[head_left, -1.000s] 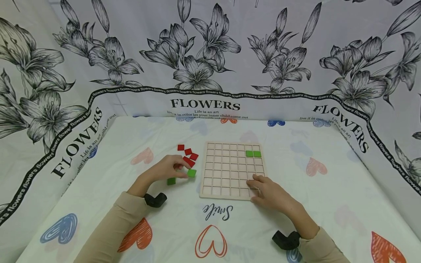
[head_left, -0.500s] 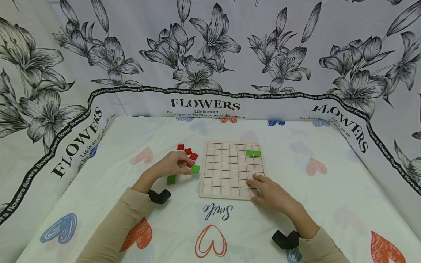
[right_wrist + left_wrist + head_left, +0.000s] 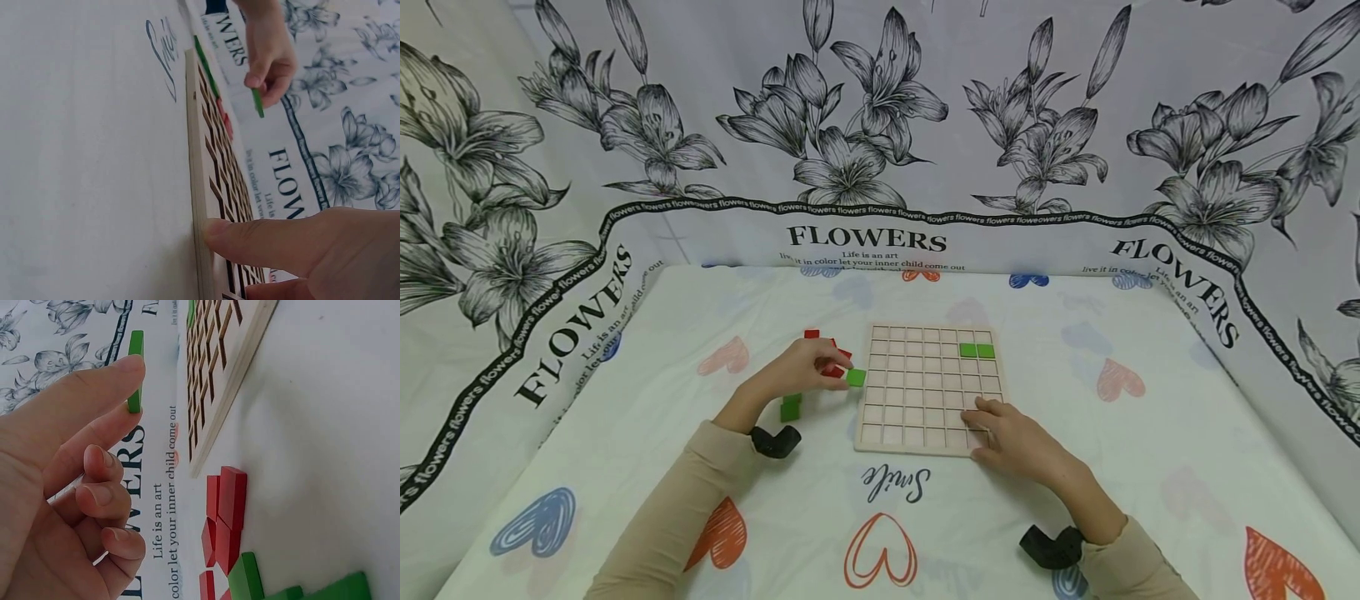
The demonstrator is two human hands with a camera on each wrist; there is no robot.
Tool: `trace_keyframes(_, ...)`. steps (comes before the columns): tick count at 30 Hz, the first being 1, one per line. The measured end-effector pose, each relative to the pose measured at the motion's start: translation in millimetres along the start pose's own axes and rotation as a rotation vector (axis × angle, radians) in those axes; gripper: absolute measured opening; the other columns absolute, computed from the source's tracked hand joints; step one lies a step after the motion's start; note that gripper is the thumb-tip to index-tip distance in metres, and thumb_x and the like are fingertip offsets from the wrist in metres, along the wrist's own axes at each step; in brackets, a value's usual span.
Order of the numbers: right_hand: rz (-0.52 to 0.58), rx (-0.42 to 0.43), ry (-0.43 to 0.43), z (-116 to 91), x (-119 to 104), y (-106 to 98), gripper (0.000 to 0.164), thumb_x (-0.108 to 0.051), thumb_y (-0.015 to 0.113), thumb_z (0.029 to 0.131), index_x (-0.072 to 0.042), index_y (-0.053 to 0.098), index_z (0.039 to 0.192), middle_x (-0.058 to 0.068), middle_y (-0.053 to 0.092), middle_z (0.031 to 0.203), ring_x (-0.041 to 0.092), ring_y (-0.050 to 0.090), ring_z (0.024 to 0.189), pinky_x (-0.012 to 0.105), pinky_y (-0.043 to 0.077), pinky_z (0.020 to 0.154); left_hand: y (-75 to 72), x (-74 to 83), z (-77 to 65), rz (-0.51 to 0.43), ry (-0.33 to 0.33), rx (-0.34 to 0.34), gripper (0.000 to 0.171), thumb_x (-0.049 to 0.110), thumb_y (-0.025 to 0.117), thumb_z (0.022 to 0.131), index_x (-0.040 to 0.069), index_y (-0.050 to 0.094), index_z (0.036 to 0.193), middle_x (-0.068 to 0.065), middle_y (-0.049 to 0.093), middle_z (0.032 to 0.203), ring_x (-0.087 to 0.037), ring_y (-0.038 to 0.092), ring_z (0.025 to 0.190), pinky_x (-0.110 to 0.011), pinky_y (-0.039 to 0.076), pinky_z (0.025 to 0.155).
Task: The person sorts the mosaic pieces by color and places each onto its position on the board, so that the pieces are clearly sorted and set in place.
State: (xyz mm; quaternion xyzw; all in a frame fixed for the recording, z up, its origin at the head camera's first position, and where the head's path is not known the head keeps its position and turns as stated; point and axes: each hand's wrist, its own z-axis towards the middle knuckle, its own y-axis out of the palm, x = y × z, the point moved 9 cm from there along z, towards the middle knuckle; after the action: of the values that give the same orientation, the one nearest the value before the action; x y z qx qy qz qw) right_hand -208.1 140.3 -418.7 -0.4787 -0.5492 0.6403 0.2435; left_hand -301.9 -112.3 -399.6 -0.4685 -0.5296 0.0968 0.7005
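Observation:
My left hand (image 3: pixel 797 368) pinches a green square tile (image 3: pixel 856 378) between thumb and forefinger, just off the left edge of the gridded wooden board (image 3: pixel 917 396). In the left wrist view the tile (image 3: pixel 135 344) is seen edge-on, raised above the table, with the other fingers curled below it. My right hand (image 3: pixel 1022 443) rests on the board's near right corner. In the right wrist view its thumb (image 3: pixel 262 244) lies against the board's edge; the other fingers are mostly hidden. Two green tiles (image 3: pixel 977 351) sit side by side in cells at the board's far right.
Several red tiles (image 3: pixel 812 334) lie left of the board, partly behind my left hand. More green tiles (image 3: pixel 790 408) lie below that wrist. A white cloth (image 3: pixel 760 533) printed with hearts covers the table; a flower-printed curtain (image 3: pixel 880 125) stands behind.
My left hand has moved right and slightly away from me, carrying the green tile from the loose pile up to the board's left edge. The right hand has stayed in place.

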Motion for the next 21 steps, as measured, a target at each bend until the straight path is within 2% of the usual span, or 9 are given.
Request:
trace_keyframes(12, 0.0, 0.006, -0.007, 0.0, 0.3, 0.0, 0.05, -0.021, 0.073, 0.083, -0.006, 0.06, 0.129, 0.025, 0.053, 0.137, 0.044, 0.051, 0.127, 0.055, 0.045, 0.1, 2.3, 6.2, 10.9, 0.005, 0.02, 0.017, 0.025, 0.016, 0.081, 0.076, 0.007, 0.074, 0.098, -0.002, 0.048, 0.074, -0.012, 0.043, 0.07, -0.019, 0.034, 0.062)
trace_keyframes(21, 0.001, 0.002, 0.002, -0.7, 0.3, 0.0, 0.05, -0.02, 0.073, 0.083, -0.006, 0.06, 0.129, 0.025, 0.053, 0.137, 0.044, 0.05, 0.127, 0.055, 0.045, 0.1, 7.1, 6.6, 17.9, 0.011, 0.012, 0.012, 0.025, 0.019, 0.079, 0.079, 0.007, 0.072, 0.099, -0.013, 0.052, 0.078, -0.011, 0.043, 0.071, -0.02, 0.035, 0.065)
